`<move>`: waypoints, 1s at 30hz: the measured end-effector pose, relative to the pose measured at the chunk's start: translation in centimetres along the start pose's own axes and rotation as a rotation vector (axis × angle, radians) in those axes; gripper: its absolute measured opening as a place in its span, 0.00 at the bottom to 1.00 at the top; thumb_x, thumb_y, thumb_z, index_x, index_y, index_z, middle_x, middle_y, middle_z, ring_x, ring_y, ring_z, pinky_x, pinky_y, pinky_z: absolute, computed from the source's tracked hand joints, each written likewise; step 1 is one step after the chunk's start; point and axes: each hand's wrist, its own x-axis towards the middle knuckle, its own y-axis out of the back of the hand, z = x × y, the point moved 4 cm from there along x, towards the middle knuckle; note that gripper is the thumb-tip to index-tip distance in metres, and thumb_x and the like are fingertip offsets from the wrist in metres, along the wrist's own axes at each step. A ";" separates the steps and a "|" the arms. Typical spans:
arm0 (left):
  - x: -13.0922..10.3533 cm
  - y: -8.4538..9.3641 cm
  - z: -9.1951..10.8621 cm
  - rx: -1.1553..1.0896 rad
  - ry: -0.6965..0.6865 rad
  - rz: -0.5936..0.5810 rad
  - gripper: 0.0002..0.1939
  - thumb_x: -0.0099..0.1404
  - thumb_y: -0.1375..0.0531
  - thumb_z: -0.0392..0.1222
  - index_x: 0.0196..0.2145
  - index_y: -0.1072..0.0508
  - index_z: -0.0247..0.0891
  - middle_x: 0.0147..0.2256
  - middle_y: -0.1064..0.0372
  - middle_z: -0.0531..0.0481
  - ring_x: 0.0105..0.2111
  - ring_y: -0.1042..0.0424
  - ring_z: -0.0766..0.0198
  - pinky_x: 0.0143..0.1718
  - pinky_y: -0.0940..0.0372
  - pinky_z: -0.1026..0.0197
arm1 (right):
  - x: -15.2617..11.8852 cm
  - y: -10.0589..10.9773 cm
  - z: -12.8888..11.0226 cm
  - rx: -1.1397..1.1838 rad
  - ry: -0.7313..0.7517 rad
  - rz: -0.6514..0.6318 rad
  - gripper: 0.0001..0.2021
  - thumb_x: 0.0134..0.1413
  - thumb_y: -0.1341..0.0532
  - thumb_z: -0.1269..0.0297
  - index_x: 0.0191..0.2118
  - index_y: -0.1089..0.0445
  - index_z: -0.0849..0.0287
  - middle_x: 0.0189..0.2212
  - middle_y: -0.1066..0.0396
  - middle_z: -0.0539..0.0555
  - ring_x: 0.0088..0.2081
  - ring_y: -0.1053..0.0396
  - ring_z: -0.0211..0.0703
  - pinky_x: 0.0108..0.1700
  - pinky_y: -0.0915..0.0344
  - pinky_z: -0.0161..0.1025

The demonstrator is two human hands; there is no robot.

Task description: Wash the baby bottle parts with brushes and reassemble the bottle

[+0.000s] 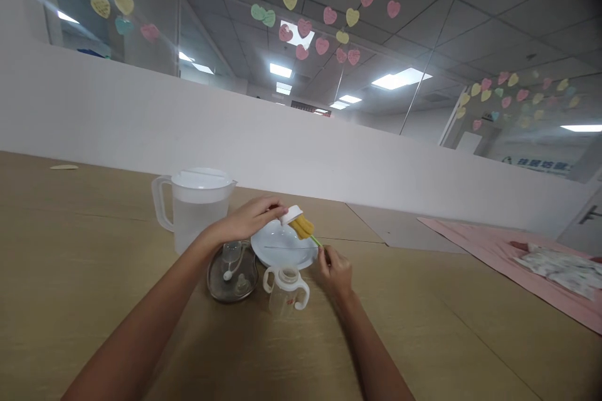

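Note:
My left hand (251, 218) is closed on a small white bottle cap (292, 214), held above a white bowl (268, 254). Pressed against the cap's open side is the yellow sponge head of a bottle brush (301, 227). My right hand (337, 270) grips the brush by its thin green handle, just right of the bowl. In front of the bowl stands a clear baby bottle (285, 293) with two white handles and an uncapped top. Left of it, a metal kidney-shaped tray (217, 285) holds a clear cover, a teat and a thin tube with a white end.
A translucent lidded pitcher (197, 225) stands behind the tray. On the right, a pink cloth (493, 247) carries a patterned bundle (562, 269). A small flat pale piece (64, 167) lies at the far left. A white wall (282, 144) with windows above closes off the table's back.

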 end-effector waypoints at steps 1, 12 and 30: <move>-0.5 0.1 0.3 0.029 -0.010 0.018 0.20 0.66 0.59 0.53 0.33 0.36 0.37 0.34 0.38 0.50 0.35 0.38 0.63 0.36 0.42 0.63 | -0.1 -0.1 0.0 0.006 0.006 -0.009 0.15 0.59 0.51 0.64 0.26 0.34 0.62 0.15 0.38 0.48 0.17 0.41 0.31 0.23 0.49 0.30; -4.3 -2.1 -4.9 0.355 0.129 -0.277 0.12 0.61 0.49 0.45 0.26 0.34 0.36 0.28 0.34 0.50 0.27 0.37 0.65 0.28 0.46 0.65 | -0.7 -0.7 0.2 0.015 -0.017 -0.072 0.14 0.58 0.50 0.63 0.27 0.33 0.62 0.17 0.35 0.49 0.18 0.39 0.32 0.23 0.49 0.30; -4.9 -5.5 -6.2 0.571 0.252 -0.421 0.12 0.48 0.40 0.40 0.33 0.30 0.36 0.32 0.30 0.44 0.31 0.31 0.56 0.28 0.40 0.61 | -0.4 -0.6 0.0 0.030 -0.027 -0.106 0.15 0.58 0.51 0.63 0.27 0.32 0.62 0.17 0.35 0.50 0.18 0.40 0.32 0.24 0.49 0.31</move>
